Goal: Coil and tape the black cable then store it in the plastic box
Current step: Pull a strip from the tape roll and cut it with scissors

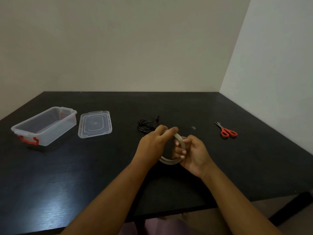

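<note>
A translucent ring-shaped roll of clear tape (pixel 174 148) is held upright between both hands, the left hand (pixel 153 143) closed over its top rim and the right hand (pixel 193 154) clamped on its near-right edge. The loosely bundled thin black cable (pixel 145 127) lies on the black table (pixel 84 175) just beyond the roll and slightly to its left, nearer the left hand. The open clear plastic box with red latches (pixel 44 126) stands well to the left of the roll.

Two bare arms reach out from the bottom edge, over the near side of the black table (pixel 50 192). No sleeves cover them, and nothing is worn on the wrists. The left hand (pixel 152 143) has no rings that can be seen. The right hand (pixel 194 155) has short, pale fingernails on its fingers (pixel 182 152). Below the table's near edge, some soft pinkish-purple cloth shows on the person's lap.
</note>
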Action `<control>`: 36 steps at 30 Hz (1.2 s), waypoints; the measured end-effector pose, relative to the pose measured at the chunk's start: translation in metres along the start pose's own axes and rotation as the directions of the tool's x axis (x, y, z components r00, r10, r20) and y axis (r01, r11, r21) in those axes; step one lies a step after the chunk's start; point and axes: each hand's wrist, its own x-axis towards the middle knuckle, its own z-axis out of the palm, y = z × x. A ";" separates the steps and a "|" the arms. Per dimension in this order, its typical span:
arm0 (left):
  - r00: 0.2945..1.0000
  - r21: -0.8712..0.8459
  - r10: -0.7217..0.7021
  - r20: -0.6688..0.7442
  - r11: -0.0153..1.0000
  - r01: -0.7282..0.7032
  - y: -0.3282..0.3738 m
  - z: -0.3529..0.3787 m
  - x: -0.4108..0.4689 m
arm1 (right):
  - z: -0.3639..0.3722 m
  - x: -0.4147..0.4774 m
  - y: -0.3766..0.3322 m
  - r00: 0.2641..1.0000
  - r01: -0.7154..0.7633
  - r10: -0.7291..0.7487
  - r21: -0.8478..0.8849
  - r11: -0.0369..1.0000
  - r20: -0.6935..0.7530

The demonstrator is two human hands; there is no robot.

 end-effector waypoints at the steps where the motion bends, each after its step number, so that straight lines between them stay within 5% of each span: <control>1: 1.000 0.012 0.017 -0.010 1.000 -0.017 0.000 0.000 0.000 | -0.001 0.000 0.001 1.000 -0.002 0.002 -0.003 1.000 0.003; 8: 0.973 0.049 -0.218 0.082 0.976 0.214 0.001 0.000 0.000 | -0.002 0.000 0.003 0.997 -0.013 0.009 0.051 0.999 0.075; 18: 0.893 -0.232 -0.450 0.003 0.869 0.438 -0.011 0.002 0.003 | -0.006 0.013 0.005 0.997 -0.013 0.012 0.012 1.000 0.072; 22: 0.939 -0.164 -0.312 -0.147 0.944 0.288 -0.011 -0.003 0.001 | -0.007 0.011 0.006 0.999 -0.012 0.009 0.061 0.998 0.039; 28: 0.929 0.111 0.226 -0.293 0.973 -0.202 -0.006 -0.004 -0.001 | -0.003 0.010 0.009 0.998 -0.005 0.006 0.016 1.000 -0.060; 31: 0.929 0.057 0.194 -0.314 0.981 -0.186 -0.007 -0.003 0.001 | -0.003 0.012 0.008 0.996 0.039 -0.041 -0.019 0.999 -0.082; 36: 0.955 -0.102 -0.102 -0.277 0.992 0.076 -0.011 -0.004 0.001 | -0.007 0.016 0.008 0.981 0.073 -0.071 0.004 0.997 -0.180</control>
